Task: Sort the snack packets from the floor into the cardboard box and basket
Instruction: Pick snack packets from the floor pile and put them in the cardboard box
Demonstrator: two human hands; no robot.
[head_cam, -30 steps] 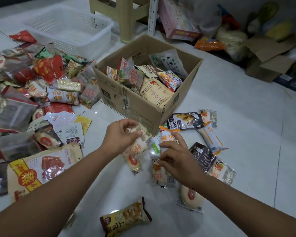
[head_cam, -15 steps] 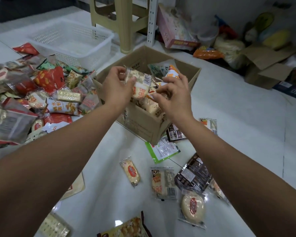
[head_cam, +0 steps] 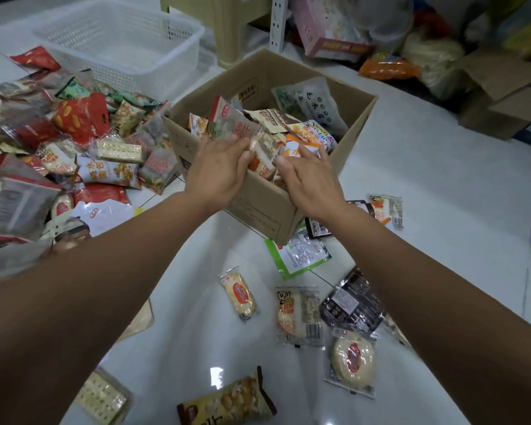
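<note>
Left hand (head_cam: 218,167) pinches clear packet (head_cam: 262,153) by its edge; blurred. Right hand (head_cam: 308,179) lies on orange packet (head_cam: 302,147); gripped or let go, cannot tell.

Head view: both packets over near rim of box (head_cam: 359,118). Clear packet upright between hands, left hand nearer. Box interior just beyond fingertips. Basket (head_cam: 178,32) well apart, far left.

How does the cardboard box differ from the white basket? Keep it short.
The cardboard box is brown with solid walls; the basket is white perforated plastic. The box is heaped with snack packets; none show in the basket. The left hand and right hand are at the box; the basket sits untouched. Both are open-topped and stand on the floor.
</note>
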